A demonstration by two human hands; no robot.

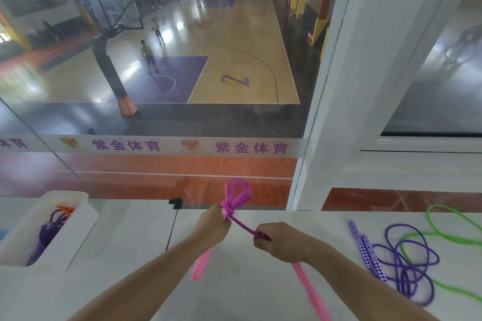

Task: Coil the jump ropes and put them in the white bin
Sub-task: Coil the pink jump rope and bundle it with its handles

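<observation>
A glass wall (156, 60) behind the white counter (130, 255) looked down on a basketball court (234, 47), a printed band (156, 146) running across the pane. Near the counter's left edge stood the white bin (78, 216), with a coiled purple rope and an orange piece already inside. Toward the right edge, a purple jump rope (407, 263) lay in loose loops, its checkered handles side by side, with a green jump rope (443, 232) tangled across it. Near the middle of the far edge, the left hand (214, 221) gripped the wrapped neck of a pink jump rope (237, 194), its loops standing above the fist. The right hand (281, 242) pinched the taut strand beside it. Both pink handles hung below the hands.
</observation>
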